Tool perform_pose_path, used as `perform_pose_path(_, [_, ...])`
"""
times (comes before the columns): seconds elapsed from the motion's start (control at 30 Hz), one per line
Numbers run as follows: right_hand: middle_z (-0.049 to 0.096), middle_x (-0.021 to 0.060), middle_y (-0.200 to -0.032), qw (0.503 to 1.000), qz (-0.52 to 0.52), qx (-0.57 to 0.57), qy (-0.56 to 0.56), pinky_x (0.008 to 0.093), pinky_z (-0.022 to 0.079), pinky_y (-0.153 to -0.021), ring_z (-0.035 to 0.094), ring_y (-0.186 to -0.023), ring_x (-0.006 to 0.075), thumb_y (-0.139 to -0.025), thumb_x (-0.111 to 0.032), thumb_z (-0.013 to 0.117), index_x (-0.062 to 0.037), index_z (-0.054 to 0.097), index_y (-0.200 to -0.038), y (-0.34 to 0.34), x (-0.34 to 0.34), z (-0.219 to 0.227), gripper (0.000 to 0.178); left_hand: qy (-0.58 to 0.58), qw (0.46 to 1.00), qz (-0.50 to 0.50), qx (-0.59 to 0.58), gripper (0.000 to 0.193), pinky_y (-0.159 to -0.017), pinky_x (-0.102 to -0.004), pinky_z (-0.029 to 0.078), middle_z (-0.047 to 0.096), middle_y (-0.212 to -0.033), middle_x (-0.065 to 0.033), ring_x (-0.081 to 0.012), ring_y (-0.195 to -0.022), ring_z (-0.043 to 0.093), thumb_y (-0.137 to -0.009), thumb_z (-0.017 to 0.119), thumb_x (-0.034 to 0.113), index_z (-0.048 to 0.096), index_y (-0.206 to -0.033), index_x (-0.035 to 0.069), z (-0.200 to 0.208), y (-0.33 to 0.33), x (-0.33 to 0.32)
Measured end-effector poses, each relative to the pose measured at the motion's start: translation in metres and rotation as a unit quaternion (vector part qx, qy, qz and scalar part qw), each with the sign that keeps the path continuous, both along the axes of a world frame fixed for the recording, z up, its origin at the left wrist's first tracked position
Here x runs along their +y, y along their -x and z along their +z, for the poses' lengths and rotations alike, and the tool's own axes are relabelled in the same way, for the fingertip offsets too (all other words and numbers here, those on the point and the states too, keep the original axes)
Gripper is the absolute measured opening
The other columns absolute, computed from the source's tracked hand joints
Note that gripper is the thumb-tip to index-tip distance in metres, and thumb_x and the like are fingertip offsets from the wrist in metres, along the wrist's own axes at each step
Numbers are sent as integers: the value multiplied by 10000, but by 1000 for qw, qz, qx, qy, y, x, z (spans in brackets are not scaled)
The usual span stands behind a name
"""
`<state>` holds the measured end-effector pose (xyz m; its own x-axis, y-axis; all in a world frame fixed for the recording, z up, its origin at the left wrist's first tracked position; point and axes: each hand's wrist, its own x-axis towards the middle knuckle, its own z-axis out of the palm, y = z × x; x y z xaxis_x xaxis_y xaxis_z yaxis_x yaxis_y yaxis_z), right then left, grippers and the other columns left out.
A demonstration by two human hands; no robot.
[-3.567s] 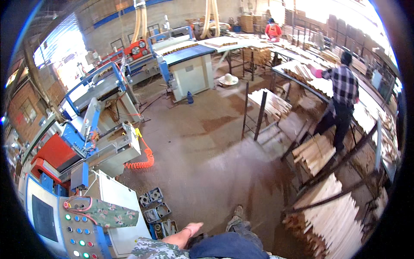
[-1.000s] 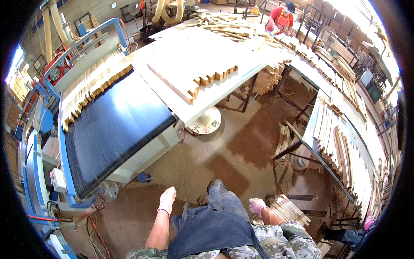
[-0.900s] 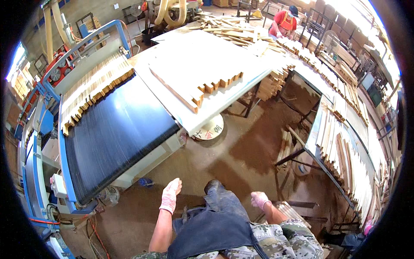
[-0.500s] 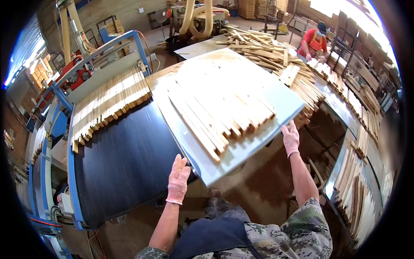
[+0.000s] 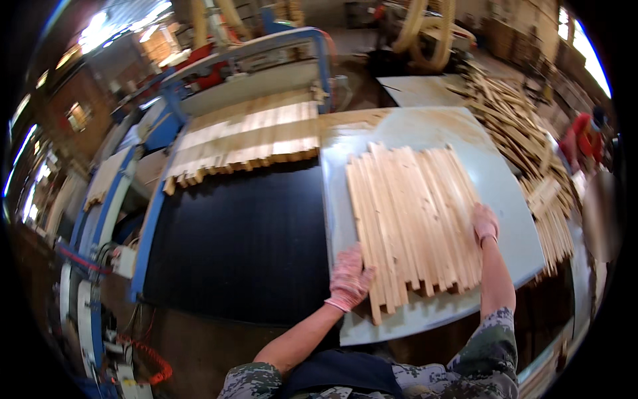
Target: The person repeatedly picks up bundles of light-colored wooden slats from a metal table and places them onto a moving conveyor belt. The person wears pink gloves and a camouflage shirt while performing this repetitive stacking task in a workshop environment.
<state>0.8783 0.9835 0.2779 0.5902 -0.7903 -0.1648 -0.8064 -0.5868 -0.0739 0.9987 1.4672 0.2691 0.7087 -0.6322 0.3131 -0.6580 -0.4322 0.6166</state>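
A batch of pale wooden strips (image 5: 419,223) lies side by side on a light blue-grey tabletop (image 5: 512,266), with uneven near ends. My left hand (image 5: 352,276), in a pinkish knit glove, rests at the batch's left edge near its front, fingers stretched out and thumb apart. On the opposite side my right hand (image 5: 485,223), gloved alike, lies against the right edge with its fingers extended; part of them is hard to make out. Neither hand is wrapped round a strip.
Left of the tabletop is a black conveyor belt (image 5: 239,243) in a blue frame (image 5: 151,246), with a row of wooden strips (image 5: 246,136) at its far end. Loose strips (image 5: 512,126) are heaped beyond the tabletop, to the right. A person in red (image 5: 583,141) is at the far right.
My view has swung right and closer to the tabletop. Both hands have moved from the tabletop's front edge to the two sides of the batch of strips.
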Motion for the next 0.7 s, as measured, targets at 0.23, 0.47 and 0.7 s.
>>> perform_pose_path(0.23, [683, 286, -1320, 963, -187, -191, -11, 565, 500, -1036, 634, -1240, 498, -1060, -520, 439, -31, 708, -1241, 2, 32, 29, 587, 20, 1000, 8, 21, 742, -1210, -537, 364, 558, -1483, -293, -485, -1372, 508, -1008, 645, 423, 451, -1545, -50, 19, 8, -1])
perform_pose_path(0.47, [687, 272, -1316, 955, -207, -205, -50, 549, 503, -1017, 637, -1216, 502, -1058, -501, 462, -25, 697, -1243, 3, 52, 52, 562, 23, 1000, 15, 15, 760, -1267, -515, 304, 545, -1510, -293, -451, -1445, 477, -1022, 624, 452, 436, -1560, -51, 13, 9, -1])
perform_pose_path(0.7, [681, 301, -1306, 952, -182, -240, -45, 546, 503, -1011, 640, -1202, 511, -1069, -475, 473, 7, 689, -1231, 8, 38, 29, 553, -7, 999, 29, 26, 767, -1274, -505, 284, 538, -1516, -292, -443, -1449, 465, -1051, 578, 489, 418, -1577, -45, 13, 13, -1])
